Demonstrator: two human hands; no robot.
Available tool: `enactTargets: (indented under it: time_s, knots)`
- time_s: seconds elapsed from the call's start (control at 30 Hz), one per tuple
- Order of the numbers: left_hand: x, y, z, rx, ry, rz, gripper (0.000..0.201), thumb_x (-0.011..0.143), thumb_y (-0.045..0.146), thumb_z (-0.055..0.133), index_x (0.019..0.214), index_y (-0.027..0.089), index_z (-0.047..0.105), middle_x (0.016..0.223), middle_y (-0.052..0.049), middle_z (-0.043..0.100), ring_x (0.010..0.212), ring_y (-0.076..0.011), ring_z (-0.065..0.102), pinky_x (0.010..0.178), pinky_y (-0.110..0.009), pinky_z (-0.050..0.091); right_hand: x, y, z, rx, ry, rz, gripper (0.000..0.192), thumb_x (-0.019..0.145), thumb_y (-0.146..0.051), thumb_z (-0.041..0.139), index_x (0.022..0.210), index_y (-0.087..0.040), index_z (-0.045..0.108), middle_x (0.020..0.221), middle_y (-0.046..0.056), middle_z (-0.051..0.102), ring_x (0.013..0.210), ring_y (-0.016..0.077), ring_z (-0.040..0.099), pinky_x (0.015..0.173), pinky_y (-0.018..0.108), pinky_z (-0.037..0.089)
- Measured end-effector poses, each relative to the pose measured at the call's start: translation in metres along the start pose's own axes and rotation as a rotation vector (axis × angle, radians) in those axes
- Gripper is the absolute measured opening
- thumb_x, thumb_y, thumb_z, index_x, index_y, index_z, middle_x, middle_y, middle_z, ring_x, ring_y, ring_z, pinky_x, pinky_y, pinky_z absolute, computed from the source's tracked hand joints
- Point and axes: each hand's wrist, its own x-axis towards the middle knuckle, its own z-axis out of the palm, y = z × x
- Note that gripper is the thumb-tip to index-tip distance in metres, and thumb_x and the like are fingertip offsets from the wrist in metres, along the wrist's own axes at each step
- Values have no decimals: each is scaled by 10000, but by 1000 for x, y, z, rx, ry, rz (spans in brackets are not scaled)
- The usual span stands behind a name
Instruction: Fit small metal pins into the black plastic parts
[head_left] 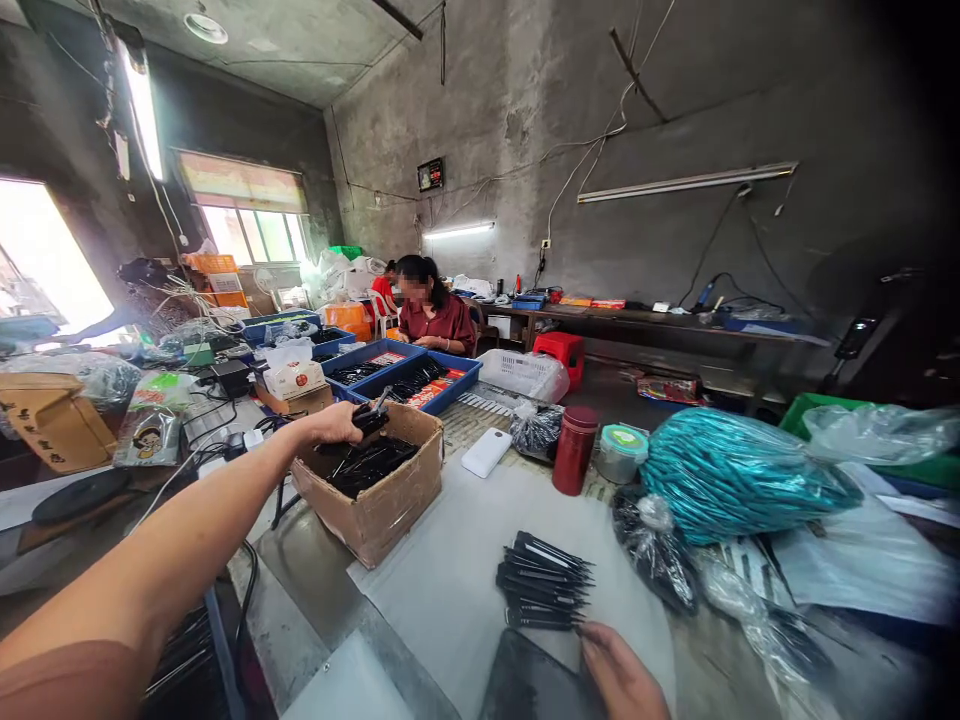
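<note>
My left hand (337, 424) reaches over an open cardboard box (375, 515), its fingers closed around a bunch of black tools that look like tweezers (369, 418). More slim black pieces (375, 465) fill the box. On a pale sheet (480, 540) lies a fanned pile of black pointed tweezers (544, 582), tips to the right. At the pile's lower right is my right hand (626, 675), fingers drawn together near a tip; what they pinch, if anything, cannot be made out. A dark flat pad (536, 680) lies beside it.
A white phone (487, 452), a dark red canister (576, 450) and a lidded jar (622, 452) stand beyond the sheet. To the right bulges a bag of teal pieces (739, 470). Blue trays (431, 385) hold black tools; a person (439, 315) sits behind them.
</note>
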Motion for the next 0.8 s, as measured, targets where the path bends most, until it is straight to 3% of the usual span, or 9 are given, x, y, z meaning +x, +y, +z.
enactTargets:
  time_s: [0.2,0.37,0.47,0.57,0.67,0.8]
  knots:
    - [-15,40,-13,-60,2,32,143,515,193,485,654,162,474,502,50,470,437,-99,470,399,-194,376,0,8,0,52,-43,28,327,651,-442,572,773,-143,627,666,35,625,615,161,560,569,218,457]
    - [-37,94,-1,-112,-71,157,199,518,218,533,704,150,508,562,49,504,517,-116,520,451,-192,410,-2,3,2,71,-59,11,309,676,-410,550,788,-128,612,578,3,553,526,133,481,506,223,404]
    - [-50,123,20,-71,-79,211,190,523,206,535,702,145,514,546,46,488,492,-112,499,415,-189,380,-2,-1,3,74,-57,1,308,673,-415,546,780,-133,612,542,-13,521,497,124,452,476,217,374]
    - [-57,139,51,-35,-114,263,128,517,170,529,639,143,502,512,47,451,472,-99,466,397,-182,353,-2,-3,3,73,-71,4,309,675,-423,536,771,-139,609,529,-20,501,488,120,436,469,215,357]
    - [-57,140,86,-6,-181,230,107,531,166,535,632,148,502,520,45,457,489,-100,469,405,-182,350,-2,-4,4,76,-77,8,310,674,-422,531,769,-135,601,518,-25,481,482,116,417,469,216,342]
    - [-51,126,130,74,-180,162,102,535,156,547,633,144,523,543,27,496,544,-128,514,446,-194,361,-1,-7,4,87,-88,18,317,670,-415,525,782,-127,591,519,-29,461,484,112,401,474,217,330]
